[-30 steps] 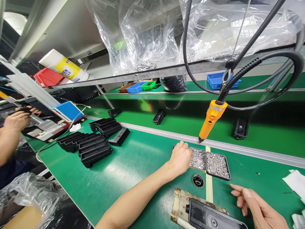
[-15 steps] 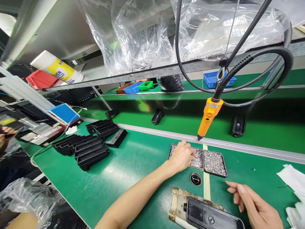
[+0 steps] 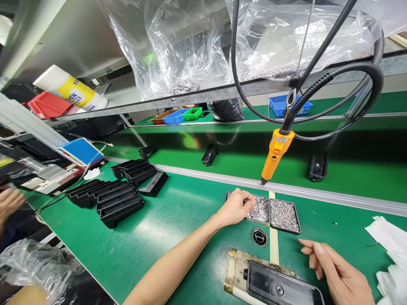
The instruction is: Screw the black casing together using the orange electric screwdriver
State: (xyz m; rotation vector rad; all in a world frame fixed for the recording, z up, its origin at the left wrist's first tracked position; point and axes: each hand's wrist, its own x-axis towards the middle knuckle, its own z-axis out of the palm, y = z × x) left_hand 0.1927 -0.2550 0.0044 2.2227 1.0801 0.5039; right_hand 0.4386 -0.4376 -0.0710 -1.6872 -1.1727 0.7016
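My left hand (image 3: pixel 237 206) reaches over the left of two small metal trays (image 3: pixel 262 210) full of shiny small parts, fingertips bent down onto the parts; I cannot tell whether it pinches one. The second tray (image 3: pixel 284 216) lies right beside it. My right hand (image 3: pixel 333 271) rests loosely curled on the green table, empty, next to a black housing (image 3: pixel 280 288) seated in a worn fixture (image 3: pixel 234 267). A small round black emblem (image 3: pixel 260 237) lies between the trays and the fixture. An orange electric screwdriver (image 3: pixel 275 154) hangs on its cable above the trays.
Several black plastic parts (image 3: pixel 111 197) are stacked at the left. Black parts (image 3: pixel 209 155) (image 3: pixel 317 166) sit on the conveyor belt beyond a metal rail. White papers (image 3: pixel 389 248) lie at the right. Another person's hand (image 3: pixel 9 203) works at the far left. Plastic bags hang overhead.
My left hand has curled its fingers down onto the left tray's parts. The view has shifted slightly; the other person's hand at the left has dropped lower.
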